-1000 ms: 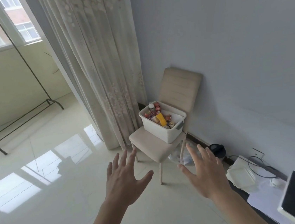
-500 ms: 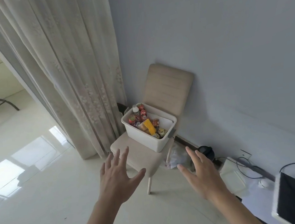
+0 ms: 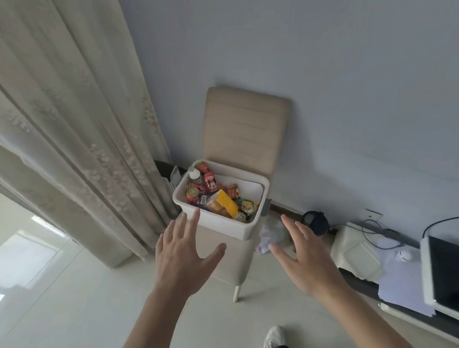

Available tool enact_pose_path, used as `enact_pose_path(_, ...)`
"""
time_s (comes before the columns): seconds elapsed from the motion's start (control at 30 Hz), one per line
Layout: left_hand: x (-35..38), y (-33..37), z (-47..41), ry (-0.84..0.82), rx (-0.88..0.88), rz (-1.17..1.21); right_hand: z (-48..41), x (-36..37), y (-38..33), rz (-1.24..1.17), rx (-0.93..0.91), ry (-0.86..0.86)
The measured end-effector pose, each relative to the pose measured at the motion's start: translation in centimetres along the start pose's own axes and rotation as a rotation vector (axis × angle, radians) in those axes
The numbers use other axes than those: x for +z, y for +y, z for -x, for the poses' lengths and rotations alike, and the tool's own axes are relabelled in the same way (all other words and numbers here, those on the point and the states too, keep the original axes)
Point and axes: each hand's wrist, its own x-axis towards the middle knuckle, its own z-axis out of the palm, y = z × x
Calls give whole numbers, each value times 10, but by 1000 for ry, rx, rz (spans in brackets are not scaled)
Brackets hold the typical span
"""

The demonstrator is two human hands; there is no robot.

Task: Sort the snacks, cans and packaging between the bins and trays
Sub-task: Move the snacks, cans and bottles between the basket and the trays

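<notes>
Now that you have stepped in over the last second, the white bin (image 3: 220,227) on the chair (image 3: 245,126) sits much closer to you. The window side of the room has slid out of view, so the first load to sort looks nearly within reach.

Left of the bin hangs the curtain (image 3: 61,135). Your left grip (image 3: 182,260) is spread wide with straight fingers and holds nothing. Its fingertips (image 3: 195,213) overlap the bin's near left corner from this angle, though I cannot tell whether they touch it.

Inside the bin, red cans (image 3: 210,181) and a white-capped bottle (image 3: 194,173) stand at the far left end. A yellow packet (image 3: 227,202) lies across the middle, and small wrapped snacks (image 3: 248,207) sit at the near right end.

Your right grip (image 3: 304,259) is likewise open and empty, below and right of the bin and apart from it, just beside a crumpled plastic bag (image 3: 269,235). Further right of the bin lies a stack of pale trays (image 3: 357,253).

The bin sits ahead of and between your two grips, which look lined up to take it by its sides.
</notes>
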Motion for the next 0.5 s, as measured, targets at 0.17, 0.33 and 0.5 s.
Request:
enact_pose_path(0.17,12,-4,-40,-75,10,-20,-40,14,2,24,27,-20)
enact_pose_path(0.33,28,-8,-97,-130,27,-61,-103,24,0,41,34,-37)
enact_pose_path(0.5,38,-6,-168,-176,55,-88,-182,30,-3,-14,32,-82)
